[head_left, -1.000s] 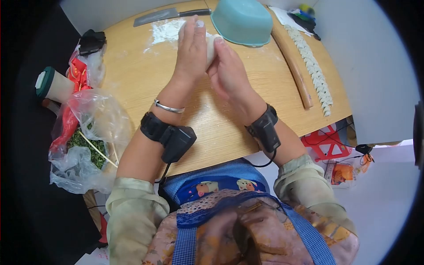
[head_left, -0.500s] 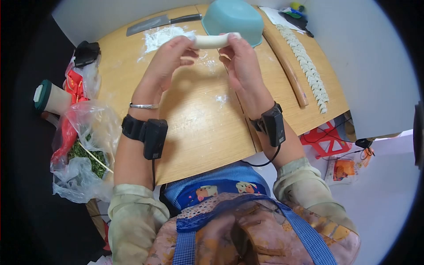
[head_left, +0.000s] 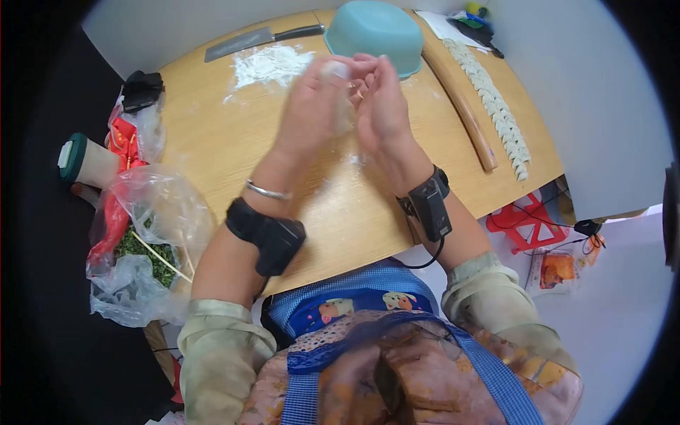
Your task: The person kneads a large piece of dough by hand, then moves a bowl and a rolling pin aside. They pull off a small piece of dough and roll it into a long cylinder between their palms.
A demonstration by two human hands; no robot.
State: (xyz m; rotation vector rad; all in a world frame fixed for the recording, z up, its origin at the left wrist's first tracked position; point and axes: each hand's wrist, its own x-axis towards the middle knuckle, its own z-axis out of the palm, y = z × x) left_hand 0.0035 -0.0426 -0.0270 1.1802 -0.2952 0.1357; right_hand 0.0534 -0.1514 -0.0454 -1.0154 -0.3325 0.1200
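Observation:
My left hand (head_left: 312, 106), smeared by motion, is closed around a dough roll (head_left: 334, 70). The roll's pale rounded end shows at the top of the fist, and a blurred pale stretch seems to hang beside the palm. Close against it is my right hand (head_left: 382, 103), its fingers curled inward towards the left hand. Whatever those right fingers grip is hidden. Both hands are raised over the wooden table (head_left: 340, 227). A patch of white flour (head_left: 273, 65) lies beyond my left hand, and an upturned light-blue basin (head_left: 375, 32) stands just behind the hands.
A cleaver (head_left: 241, 44) lies at the back edge. On the right are a wooden rolling pin (head_left: 460, 106) and a long row of small cut dough pieces (head_left: 492, 103). Plastic bags with chopped greens (head_left: 145, 251) and a green-lidded container (head_left: 92, 161) sit left of the table.
The dough roll was stretched level between both hands. My left hand has moved right and turned, bringing the hands together, and the roll is now mostly hidden.

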